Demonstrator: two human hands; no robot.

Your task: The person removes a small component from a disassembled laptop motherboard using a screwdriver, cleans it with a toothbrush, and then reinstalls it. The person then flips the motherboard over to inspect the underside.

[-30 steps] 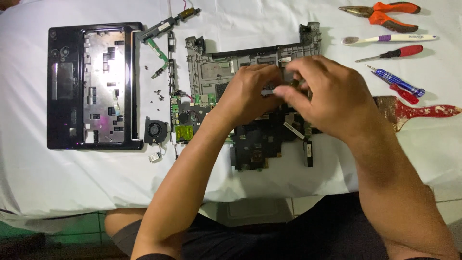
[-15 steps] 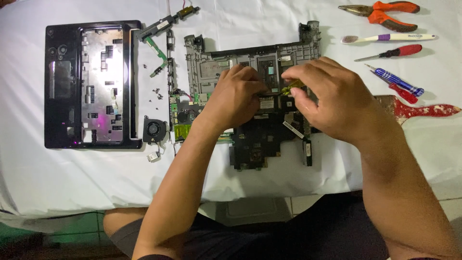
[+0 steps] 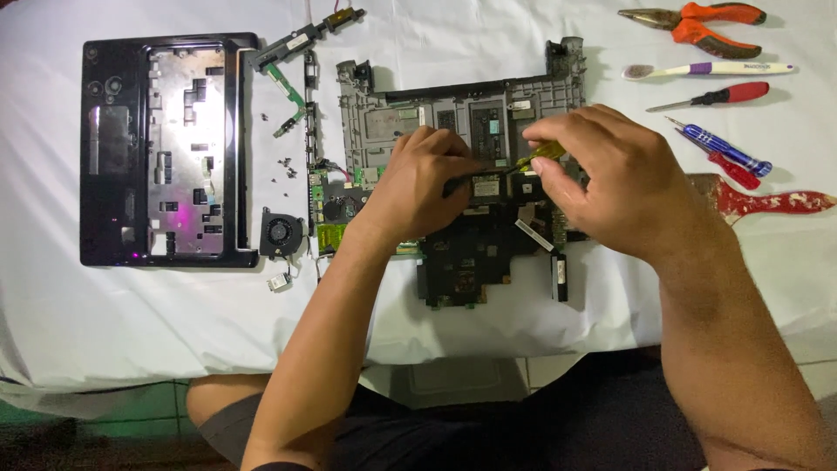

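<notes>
Red-handled screwdrivers (image 3: 717, 94) number two; blue screwdriver (image 3: 725, 150), one; pliers (image 3: 697, 19), one.

Both hands (image 3: 523, 179) hide the tool tip and the circuit board (image 3: 462, 253) beneath.

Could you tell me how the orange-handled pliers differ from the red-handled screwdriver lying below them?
The orange-handled pliers have two handles and blunt jaws; the red-handled screwdriver has one handle and a thin shaft. The pliers look bulkier, the screwdriver slimmer. The pliers lie nearest the table's far edge, the screwdriver closer in. Both rest untouched on the white cloth, tips pointing left.
</notes>
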